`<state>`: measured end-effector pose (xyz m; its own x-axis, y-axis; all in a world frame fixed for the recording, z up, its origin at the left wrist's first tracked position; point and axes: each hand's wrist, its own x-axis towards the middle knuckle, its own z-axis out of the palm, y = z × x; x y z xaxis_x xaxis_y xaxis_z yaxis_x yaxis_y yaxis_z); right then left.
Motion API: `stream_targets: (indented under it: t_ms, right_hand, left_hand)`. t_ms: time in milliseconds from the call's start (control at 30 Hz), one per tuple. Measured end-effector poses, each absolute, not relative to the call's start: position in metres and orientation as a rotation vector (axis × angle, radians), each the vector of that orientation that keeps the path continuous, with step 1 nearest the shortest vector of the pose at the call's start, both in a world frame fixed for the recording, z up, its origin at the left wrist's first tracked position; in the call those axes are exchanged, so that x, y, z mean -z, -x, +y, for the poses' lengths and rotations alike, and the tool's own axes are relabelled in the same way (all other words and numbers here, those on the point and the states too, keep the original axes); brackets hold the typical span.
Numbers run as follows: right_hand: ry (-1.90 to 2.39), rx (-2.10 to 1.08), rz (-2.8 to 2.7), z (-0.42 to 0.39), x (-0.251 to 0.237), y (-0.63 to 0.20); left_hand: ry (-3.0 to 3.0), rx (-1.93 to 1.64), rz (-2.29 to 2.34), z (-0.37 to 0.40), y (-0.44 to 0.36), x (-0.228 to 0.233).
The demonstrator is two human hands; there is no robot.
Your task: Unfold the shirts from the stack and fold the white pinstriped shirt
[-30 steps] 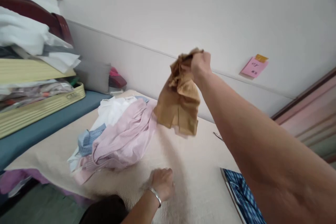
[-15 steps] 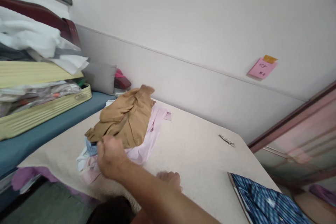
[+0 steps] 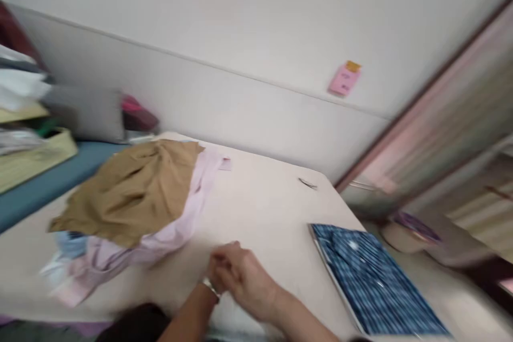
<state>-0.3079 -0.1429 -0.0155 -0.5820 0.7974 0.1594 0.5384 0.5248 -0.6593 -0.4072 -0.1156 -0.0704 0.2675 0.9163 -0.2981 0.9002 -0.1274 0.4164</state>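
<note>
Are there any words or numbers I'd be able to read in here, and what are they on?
None can be read clearly.
Pink note on the wall: small dark writing, too blurred to read.
Blue patterned cloth: a pale patch near its far end, too blurred to tell whether it is a label or just shine.

Hidden, cropped and blurred spots
Left hand [image 3: 217, 271] partly hidden by right hand [image 3: 250, 282], lower centre; can't tell what's between them. Pink garment [image 3: 191, 222], left, partly under brown garment [image 3: 138, 187]. Yellow case [image 3: 38, 159] cut by left edge. Pink note [image 3: 343, 80], upper right, too blurred to read.
</note>
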Motion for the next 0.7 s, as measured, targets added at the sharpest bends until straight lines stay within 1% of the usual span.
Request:
stream_targets:
  t_ms: [67, 133, 200, 300, 367, 500, 700]
  right_hand:
    - [1.31, -0.741, -2.162, -0.131, 0.027, 0.232]
    - [1.634, -0.539, -2.069, -0.119, 0.037, 0.152]
    - [2.04, -0.266, -2.02, -0.108, 0.042, 0.077]
    - [2.351, -0.077, -1.857, -0.092, 0.047, -0.017]
    - [2.47, -0.027, -1.797, -0.081, 0.05, -0.061]
    - [2.571, 0.005, -1.884, -0.06, 0.059, -0.108]
    - [2.609, 0.078, -2.1, -0.037, 0.064, -0.116]
  left_hand:
    - [-2.106, -0.037, 1.627, -0.113, 0.404, 0.078]
    - [-2.183, -0.027, 1.65, -0.107, 0.4, 0.09]
    - [-2.23, 0.001, 1.669, -0.102, 0.398, 0.102]
    - [-2.226, 0.039, 1.672, -0.097, 0.397, 0.113]
    - [-2.19, 0.044, 1.669, -0.094, 0.399, 0.117]
    - [-2.122, 0.035, 1.64, -0.086, 0.402, 0.123]
    - [-2.099, 0.01, 1.629, -0.081, 0.404, 0.125]
